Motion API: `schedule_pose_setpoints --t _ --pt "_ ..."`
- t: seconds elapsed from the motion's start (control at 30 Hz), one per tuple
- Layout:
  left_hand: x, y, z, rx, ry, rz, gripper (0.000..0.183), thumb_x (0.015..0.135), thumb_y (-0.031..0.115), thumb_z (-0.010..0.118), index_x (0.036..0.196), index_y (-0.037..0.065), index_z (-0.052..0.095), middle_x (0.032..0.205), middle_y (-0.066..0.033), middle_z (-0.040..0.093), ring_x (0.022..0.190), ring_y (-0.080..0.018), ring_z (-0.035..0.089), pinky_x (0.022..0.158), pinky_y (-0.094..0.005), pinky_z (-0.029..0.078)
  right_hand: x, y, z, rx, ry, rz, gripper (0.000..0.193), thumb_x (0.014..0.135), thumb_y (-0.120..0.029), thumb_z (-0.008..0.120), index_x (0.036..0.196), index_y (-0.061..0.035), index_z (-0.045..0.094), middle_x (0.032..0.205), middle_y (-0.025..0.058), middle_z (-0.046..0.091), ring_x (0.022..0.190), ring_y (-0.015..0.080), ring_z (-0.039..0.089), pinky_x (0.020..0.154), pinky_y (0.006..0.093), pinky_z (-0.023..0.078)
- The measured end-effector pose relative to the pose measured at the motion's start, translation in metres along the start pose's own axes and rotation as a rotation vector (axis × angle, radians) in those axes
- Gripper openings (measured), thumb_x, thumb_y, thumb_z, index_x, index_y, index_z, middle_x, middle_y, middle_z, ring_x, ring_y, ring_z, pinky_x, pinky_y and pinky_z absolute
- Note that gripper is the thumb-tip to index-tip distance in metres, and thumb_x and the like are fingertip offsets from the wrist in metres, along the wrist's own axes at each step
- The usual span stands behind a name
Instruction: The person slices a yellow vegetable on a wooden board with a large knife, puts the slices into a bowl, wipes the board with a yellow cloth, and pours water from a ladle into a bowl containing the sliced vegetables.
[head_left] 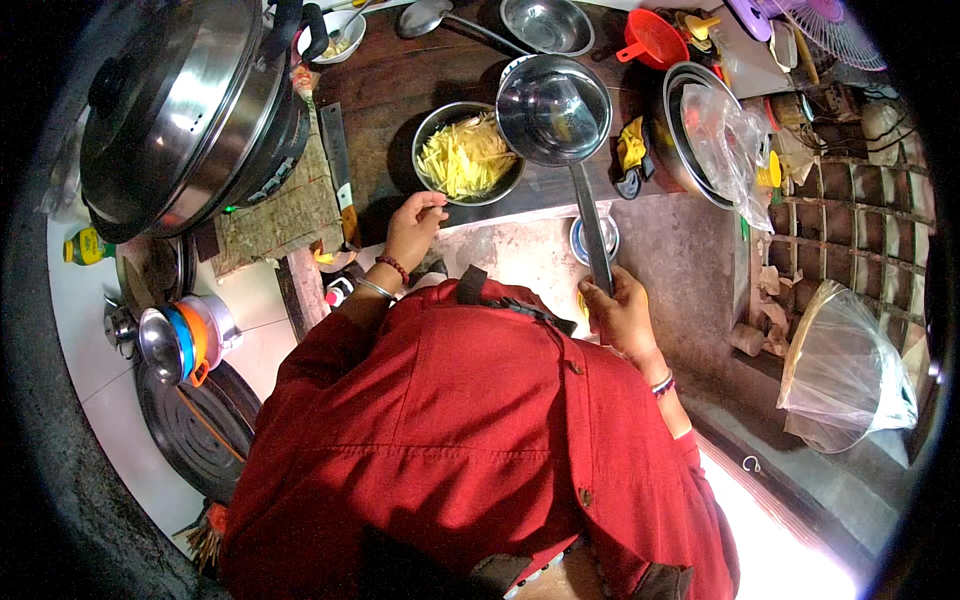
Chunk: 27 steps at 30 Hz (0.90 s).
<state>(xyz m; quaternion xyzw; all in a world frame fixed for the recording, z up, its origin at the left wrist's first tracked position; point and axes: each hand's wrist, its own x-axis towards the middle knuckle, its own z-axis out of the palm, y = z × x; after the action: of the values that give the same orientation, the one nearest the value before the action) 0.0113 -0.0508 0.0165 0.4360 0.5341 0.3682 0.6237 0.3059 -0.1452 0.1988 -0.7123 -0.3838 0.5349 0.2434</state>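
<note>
My right hand (622, 312) grips the dark handle of a round steel water dipper (553, 108), its bowl raised above the table's front edge. Liquid appears to glint inside the dipper. Just left of it, a steel bowl (506, 187) holds pale yellow shreds (465, 160), which look like cut potato. At this bowl's near left side is my left hand (412, 228), fingers loosely bent and holding nothing I can see. Whether its fingertips touch the rim I cannot tell.
Left of the bowl lie a cleaver (338, 165) and a worn chopping board (270, 215), beside a large lidded steel pot (185, 100). An empty steel basin (548, 22) and red strainer (652, 40) stand behind. A wide basin (680, 130) with plastic bags is on the right.
</note>
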Motion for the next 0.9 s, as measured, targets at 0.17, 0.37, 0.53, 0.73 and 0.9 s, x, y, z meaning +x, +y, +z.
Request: schedule_pose_setpoints --t 0.17,0.37,0.53,0.73,0.9 --pt "0.0 -0.003 0.0 -0.027 0.001 0.003 0.02 0.1 0.009 0.053 0.119 0.006 0.058 0.117 -0.0044 0.064 0.099 -0.0156 0.066 0.082 -0.0286 0.052 0.002 -0.002 0.002 0.026 -0.012 0.018 0.016 0.094 -0.016 0.065 0.096 -0.0034 0.055 0.061 -0.001 0.052 0.043 0.0082 0.048 0.037 0.0239 0.037" --pt "0.0 -0.001 0.001 -0.036 0.036 0.022 0.018 0.098 0.009 0.055 0.115 0.006 0.06 0.11 -0.0019 0.066 0.093 -0.0122 0.066 0.075 -0.0259 0.051 0.003 -0.004 0.004 0.03 0.009 0.006 0.015 0.094 -0.014 0.065 0.096 -0.0031 0.055 0.061 -0.0009 0.052 0.044 0.008 0.048 0.038 0.024 0.038" --pt "0.004 0.007 -0.004 0.059 0.137 0.133 0.017 0.096 0.008 0.057 0.112 0.004 0.062 0.106 -0.0061 0.067 0.092 -0.0156 0.066 0.08 -0.0286 0.052 0.007 0.004 0.003 0.038 0.027 -0.033 0.016 0.094 -0.015 0.065 0.096 -0.0028 0.055 0.062 -0.0008 0.052 0.043 0.0083 0.047 0.038 0.0244 0.037" --pt "0.016 0.058 0.002 0.661 0.081 0.466 0.025 0.091 0.007 0.06 0.116 0.003 0.063 0.11 -0.0133 0.065 0.099 -0.0284 0.065 0.088 -0.0372 0.051 0.004 -0.009 0.001 0.193 -0.063 0.117 0.014 0.094 -0.014 0.063 0.093 -0.0031 0.054 0.063 -0.0008 0.051 0.044 0.0086 0.045 0.038 0.0233 0.032" --pt "0.05 0.053 0.011 1.213 -0.026 0.579 0.023 0.087 0.014 0.059 0.108 0.011 0.066 0.111 -0.0085 0.062 0.111 -0.0294 0.056 0.094 -0.0447 0.044 0.003 -0.002 0.001 0.224 -0.13 0.092 0.015 0.094 -0.018 0.063 0.091 -0.0046 0.058 0.058 -0.0013 0.05 0.042 0.0078 0.046 0.035 0.0237 0.031"
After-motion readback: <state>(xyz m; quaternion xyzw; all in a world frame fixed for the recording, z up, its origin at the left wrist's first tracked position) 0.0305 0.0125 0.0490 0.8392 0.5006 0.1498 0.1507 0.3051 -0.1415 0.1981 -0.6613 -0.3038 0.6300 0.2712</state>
